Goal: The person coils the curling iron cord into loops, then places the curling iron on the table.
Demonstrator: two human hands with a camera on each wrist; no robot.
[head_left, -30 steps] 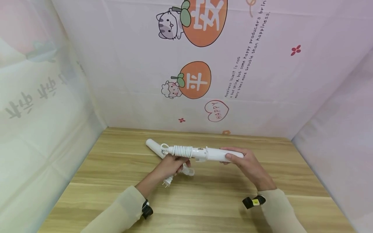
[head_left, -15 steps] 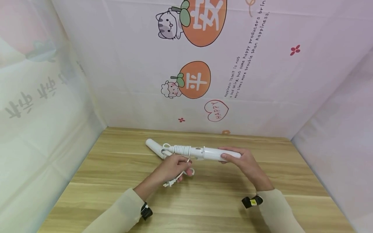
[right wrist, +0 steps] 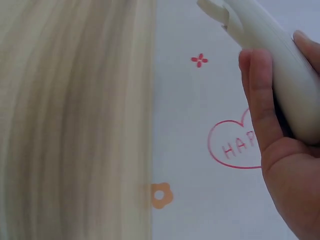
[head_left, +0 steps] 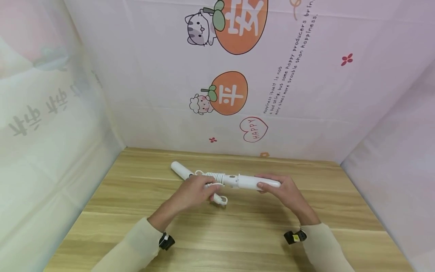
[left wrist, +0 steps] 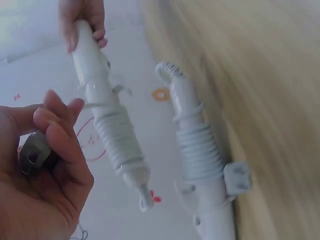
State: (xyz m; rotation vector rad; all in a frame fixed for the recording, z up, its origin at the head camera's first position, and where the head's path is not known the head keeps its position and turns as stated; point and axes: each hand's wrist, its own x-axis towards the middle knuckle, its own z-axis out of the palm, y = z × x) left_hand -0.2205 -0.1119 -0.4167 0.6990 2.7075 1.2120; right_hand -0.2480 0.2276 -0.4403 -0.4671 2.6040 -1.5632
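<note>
A white hair iron (head_left: 249, 182) is raised over the table, its barrel gripped by my right hand (head_left: 289, 194). White cord is wound round its handle (left wrist: 120, 137), with a small loop at the end. My left hand (head_left: 193, 190) is beside the coil in the head view, a length of cord running from its fingers. In the left wrist view its curled fingers hold a plug (left wrist: 35, 152), dark in shadow. Below, a second white hair iron (left wrist: 187, 107) lies on the table, its cord coiled and its own plug (left wrist: 237, 178) at its side. My left hand partly hides it in the head view.
The wood-grain table (head_left: 238, 234) ends at a printed cloth wall (head_left: 153, 113) close behind the irons. Pale cloth walls also stand at the left (head_left: 51, 170) and the right (head_left: 401, 158). Black wrist cameras (head_left: 166, 241) sit at both sleeves.
My left hand has come from under the raised iron round to its near side, up and left. The plug that hung below that hand is now inside it. My right hand stays nearly still.
</note>
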